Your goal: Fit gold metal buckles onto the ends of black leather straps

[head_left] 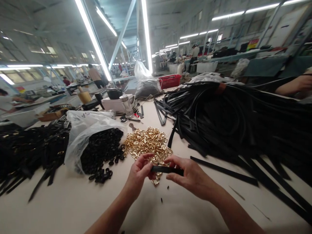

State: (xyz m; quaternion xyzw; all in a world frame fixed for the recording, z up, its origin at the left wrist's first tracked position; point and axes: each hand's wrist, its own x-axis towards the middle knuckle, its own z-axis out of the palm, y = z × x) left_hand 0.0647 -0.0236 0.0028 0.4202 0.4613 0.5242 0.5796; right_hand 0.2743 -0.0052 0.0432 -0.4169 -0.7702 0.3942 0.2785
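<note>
A short black strap (pixel 167 170) is stretched level between my two hands, above the front edge of a pile of gold metal buckles (pixel 147 139). My left hand (pixel 141 169) pinches its left end between thumb and fingers. Around the right end, the fingers and thumb of my right hand (pixel 186 174) are closed. Left of the buckles, small black pieces (pixel 99 146) spill from a clear plastic bag (pixel 75 130). Whether a buckle sits on the strap between my left fingers cannot be made out.
A large heap of black straps (pixel 219 120) covers the right side, with loose straps (pixel 224 170) in front. More black straps (pixel 31 149) lie at far left. A glass jar (pixel 126 105) and red basket (pixel 169 81) stand behind. Another person's hand (pixel 296 85) shows at right.
</note>
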